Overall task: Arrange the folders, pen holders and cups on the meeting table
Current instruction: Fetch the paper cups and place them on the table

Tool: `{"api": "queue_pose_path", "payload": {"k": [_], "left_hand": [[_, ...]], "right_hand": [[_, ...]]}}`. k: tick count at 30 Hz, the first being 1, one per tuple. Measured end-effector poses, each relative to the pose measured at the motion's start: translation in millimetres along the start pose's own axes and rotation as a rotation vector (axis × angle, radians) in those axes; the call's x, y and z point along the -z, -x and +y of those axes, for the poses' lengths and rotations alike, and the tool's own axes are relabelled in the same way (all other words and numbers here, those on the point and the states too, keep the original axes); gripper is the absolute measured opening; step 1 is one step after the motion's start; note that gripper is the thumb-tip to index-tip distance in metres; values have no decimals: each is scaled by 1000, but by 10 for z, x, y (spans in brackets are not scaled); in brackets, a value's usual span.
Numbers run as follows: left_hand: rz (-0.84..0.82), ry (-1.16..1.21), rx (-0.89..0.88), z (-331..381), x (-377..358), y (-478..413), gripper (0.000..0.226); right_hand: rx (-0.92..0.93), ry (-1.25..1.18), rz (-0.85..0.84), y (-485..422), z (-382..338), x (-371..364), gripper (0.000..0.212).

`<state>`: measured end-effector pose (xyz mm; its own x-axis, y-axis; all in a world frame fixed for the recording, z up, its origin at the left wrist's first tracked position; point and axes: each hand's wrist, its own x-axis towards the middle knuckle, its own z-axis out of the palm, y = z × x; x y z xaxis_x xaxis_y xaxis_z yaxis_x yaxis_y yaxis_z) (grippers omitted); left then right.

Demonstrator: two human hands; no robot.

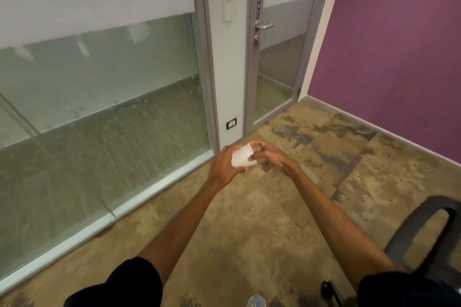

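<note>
A white paper cup [241,157] lies on its side in the air between both hands, above the carpet. My left hand [223,166] grips its body from the left. My right hand [268,157] holds the cup's rim end, fingers curled at its mouth. Whether it is a single cup or a nested stack I cannot tell. No meeting table, folders or pen holders are in view.
A glass partition [99,97] runs along the left. A glass door with a lever handle [264,25] stands ahead, and a purple wall [399,45] closes the right side. A dark office chair armrest [429,227] is at lower right. Patterned carpet [299,182] covers the floor.
</note>
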<state>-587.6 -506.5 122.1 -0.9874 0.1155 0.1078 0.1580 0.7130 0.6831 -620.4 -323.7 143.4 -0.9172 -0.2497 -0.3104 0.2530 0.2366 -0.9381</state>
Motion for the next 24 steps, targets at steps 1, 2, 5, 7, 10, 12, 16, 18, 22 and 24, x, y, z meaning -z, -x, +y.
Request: {"api": "queue_pose_path", "payload": {"k": [1, 2, 5, 7, 10, 12, 16, 18, 22, 24], "left_hand": [[-11, 7, 1, 36, 22, -208, 74], [-14, 22, -2, 69, 25, -394, 74], [2, 54, -16, 130, -94, -824, 74], [-3, 71, -23, 196, -208, -1071, 75], [-48, 62, -65, 336, -426, -1500, 78], [-93, 42, -93, 450, -609, -1785, 79], [-221, 10, -200, 724, -1098, -2393, 78], [-246, -5, -255, 861, -1367, -2718, 78], [-325, 11, -360, 1234, -1844, -3404, 78], [-352, 33, -428, 1434, -2067, -3720, 77]], "right_hand": [[-2, -5, -6, -157, -74, 114, 55], [-9, -6, -15, -297, -141, 232, 55], [-16, 27, -6, -602, -202, 536, 51], [-1, 17, 42, -758, -207, 739, 49], [27, -7, 112, -911, -191, 1107, 44], [6, -33, 158, -992, -130, 1371, 44], [-50, -108, 262, -1150, 59, 1979, 49], [-76, -140, 321, -1240, 129, 2323, 51], [-73, -188, 441, -1415, 146, 3038, 51], [-77, -174, 485, -1449, 122, 3371, 48]]}}
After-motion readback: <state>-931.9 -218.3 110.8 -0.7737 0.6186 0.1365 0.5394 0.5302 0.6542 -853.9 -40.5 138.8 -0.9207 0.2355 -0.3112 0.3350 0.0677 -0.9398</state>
